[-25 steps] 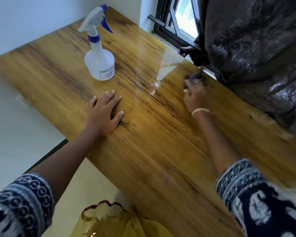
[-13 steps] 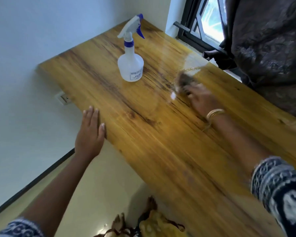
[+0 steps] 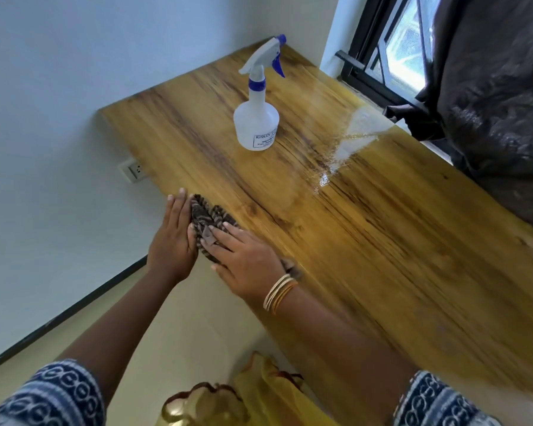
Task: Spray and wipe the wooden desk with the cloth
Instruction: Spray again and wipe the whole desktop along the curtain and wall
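The wooden desk (image 3: 366,235) runs from the near right to the far wall, with a wet shiny streak near the window. A dark striped cloth (image 3: 205,215) lies at the desk's near left edge. My right hand (image 3: 246,262), with gold bangles at the wrist, presses flat on the cloth. My left hand (image 3: 173,238) stands on edge just off the desk, its palm against the cloth's left side. A white spray bottle (image 3: 257,118) with a blue trigger stands upright further back on the desk, apart from both hands.
A dark curtain (image 3: 499,112) hangs over the desk's right side below a black-framed window (image 3: 382,56). A wall socket (image 3: 134,171) sits under the desk's left edge. Yellow fabric (image 3: 259,401) shows below, over the pale floor.
My right hand has swept the cloth from the middle of the desk near the wet streak to the near left edge. My left hand has closed in against the cloth from the desk's edge.
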The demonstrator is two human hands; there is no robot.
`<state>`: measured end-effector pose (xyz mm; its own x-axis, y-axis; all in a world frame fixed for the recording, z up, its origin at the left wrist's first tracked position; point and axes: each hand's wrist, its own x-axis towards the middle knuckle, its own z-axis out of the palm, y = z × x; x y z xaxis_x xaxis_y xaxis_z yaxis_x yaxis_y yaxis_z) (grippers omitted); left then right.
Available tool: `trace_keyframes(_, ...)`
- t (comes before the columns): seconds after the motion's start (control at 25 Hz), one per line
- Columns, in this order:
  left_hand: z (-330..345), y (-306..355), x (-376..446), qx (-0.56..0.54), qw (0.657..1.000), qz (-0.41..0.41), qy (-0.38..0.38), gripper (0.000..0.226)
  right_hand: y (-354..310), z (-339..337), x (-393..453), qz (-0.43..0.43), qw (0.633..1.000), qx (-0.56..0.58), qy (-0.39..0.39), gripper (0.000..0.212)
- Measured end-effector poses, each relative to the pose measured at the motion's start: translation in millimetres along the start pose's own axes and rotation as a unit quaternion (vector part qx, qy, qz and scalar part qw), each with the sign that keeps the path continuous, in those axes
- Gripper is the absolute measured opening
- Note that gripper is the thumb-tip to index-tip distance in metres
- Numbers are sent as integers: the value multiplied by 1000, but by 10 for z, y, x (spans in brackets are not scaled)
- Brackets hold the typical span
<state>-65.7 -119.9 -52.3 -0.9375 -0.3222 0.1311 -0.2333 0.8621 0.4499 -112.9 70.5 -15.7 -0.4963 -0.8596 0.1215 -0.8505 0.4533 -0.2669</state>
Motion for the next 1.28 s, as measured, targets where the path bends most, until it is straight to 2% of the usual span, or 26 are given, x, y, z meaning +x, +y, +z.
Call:
trace_keyframes(0.12,-2,-45,-11,5,1000,12,-2,62,295,-78,45,-47,999,4,-25,44)
trace_keyframes(0.2,8,-27,-16,4,1000,-1,3,62,893,-261,127,-19,999,-34,-12,44)
trace_keyframes(0.32,-8,6,1,13,1000,-10,-5,63,2056,-598,257,139,986,-67,70,44)
trace_keyframes(0.4,-13,-5,-5,28,999,-7,-15,63,2725,-818,302,279,954,-80,72,45)
trace_keyframes(0.48,-22,9,8,30,999,-9,-8,63,3050,-942,354,382,919,-57,76,46)
trace_keyframes(0.56,-34,40,7,21,1000,-19,-9,62,2907,-904,421,405,909,-63,77,47)
trace_keyframes(0.68,-17,50,-9,16,1000,-23,0,61,2116,-654,332,279,955,-80,70,46)
trace_keyframes(0.84,17,121,-32,-9,999,-41,32,57,706,-237,-171,17,1000,-21,-2,45)
trace_keyframes(0.92,25,146,-33,-21,998,-41,43,56,552,-178,-362,-117,992,-7,-55,44)
trace_keyframes(1.0,32,149,-45,-22,998,-44,42,55,829,-311,-348,-145,988,-23,-54,44)
trace_keyframes(1.08,22,148,-48,-21,998,-48,43,56,1351,-459,-223,-54,998,-43,-3,44)
trace_keyframes(1.16,-4,149,-43,-5,998,-52,29,57,2044,-635,-85,108,989,-78,59,44)
trace_keyframes(1.28,-46,144,-40,40,998,-54,-7,58,2760,-839,32,347,928,-86,108,49)
